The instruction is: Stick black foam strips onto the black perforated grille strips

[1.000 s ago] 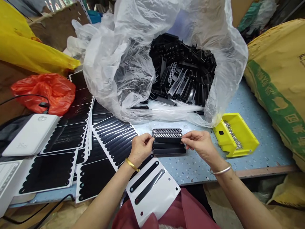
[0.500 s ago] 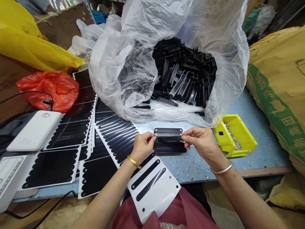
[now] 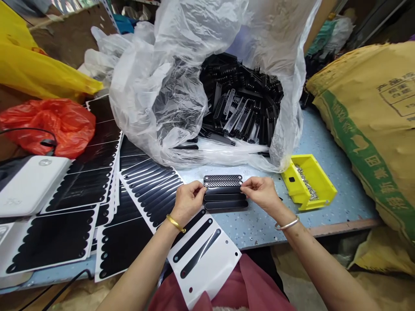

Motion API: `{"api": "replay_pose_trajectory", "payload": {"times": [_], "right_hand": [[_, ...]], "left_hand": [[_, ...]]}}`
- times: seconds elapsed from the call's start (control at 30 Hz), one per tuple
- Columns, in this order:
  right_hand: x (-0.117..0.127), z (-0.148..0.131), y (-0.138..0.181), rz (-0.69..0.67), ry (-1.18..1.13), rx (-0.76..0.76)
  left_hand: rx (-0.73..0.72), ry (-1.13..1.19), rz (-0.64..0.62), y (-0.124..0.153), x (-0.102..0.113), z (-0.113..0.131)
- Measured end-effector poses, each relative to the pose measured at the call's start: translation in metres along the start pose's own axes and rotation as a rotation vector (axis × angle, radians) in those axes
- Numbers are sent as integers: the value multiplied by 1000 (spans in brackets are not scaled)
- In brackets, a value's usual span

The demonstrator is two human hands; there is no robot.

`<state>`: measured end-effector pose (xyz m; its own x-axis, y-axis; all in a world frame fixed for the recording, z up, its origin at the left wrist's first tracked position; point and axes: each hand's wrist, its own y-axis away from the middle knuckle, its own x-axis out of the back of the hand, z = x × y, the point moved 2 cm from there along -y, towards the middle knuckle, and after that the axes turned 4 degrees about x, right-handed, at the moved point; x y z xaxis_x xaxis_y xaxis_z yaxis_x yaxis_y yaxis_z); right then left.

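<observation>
Strip: a black strip (image 3: 223, 190) spans the gap between both hands, at the row of bars (image 3: 226, 206) near the middle of the worktop's (image 3: 256, 229) front edge.
Left fingers: the left hand (image 3: 189, 199) pinches the strip's left end, thumb against forefinger.
Right fingers: the right hand (image 3: 261, 192) has thumb and forefinger closed on its right end.
Sheet: a white backing sheet (image 3: 220, 263) with black strips passes under the left forearm and overhangs the front edge.
Left side: more sheets (image 3: 74, 183) overlap beside a white box (image 3: 32, 185) and a red bag (image 3: 52, 125).
Right side: a sack (image 3: 372, 129) bulges over the worktop's right end.
Clear bag: a big open bag (image 3: 142, 99) crowds the back, just behind the bars, heaped with black parts (image 3: 243, 99).
Yellow bin: right of the right hand, the bin (image 3: 300, 198) contains small metal pieces (image 3: 306, 183).
Hard to see: the fingertips cover the strip's ends; whether it touches the bar beneath, I cannot tell.
Cut off: the white box, at the left.
</observation>
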<state>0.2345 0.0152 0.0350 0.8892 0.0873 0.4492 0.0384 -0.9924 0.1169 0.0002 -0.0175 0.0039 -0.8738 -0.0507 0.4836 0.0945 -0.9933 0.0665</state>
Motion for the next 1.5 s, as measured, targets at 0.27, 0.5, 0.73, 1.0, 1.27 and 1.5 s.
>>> {"api": "replay_pose_trajectory", "payload": {"times": [0.27,0.5,0.73,1.0,1.27,1.5], "right_hand": [[3,-7,5,-28,167,128],[2,-9,6,-47,69,37],[3,-16,9,-104,122,18],[3,-28,14,-92,763,375],[6,-39,12,-159,798,398],[10,-37,12,-155,754,403]], "left_hand": [[20,-3,-5,0,0,2],[13,-14,0,0,0,4],[6,-23,12,0,0,3],[-16,-37,18,0,0,2],[-29,-58,33,0,0,1],[-27,-55,24,0,0,2]]}}
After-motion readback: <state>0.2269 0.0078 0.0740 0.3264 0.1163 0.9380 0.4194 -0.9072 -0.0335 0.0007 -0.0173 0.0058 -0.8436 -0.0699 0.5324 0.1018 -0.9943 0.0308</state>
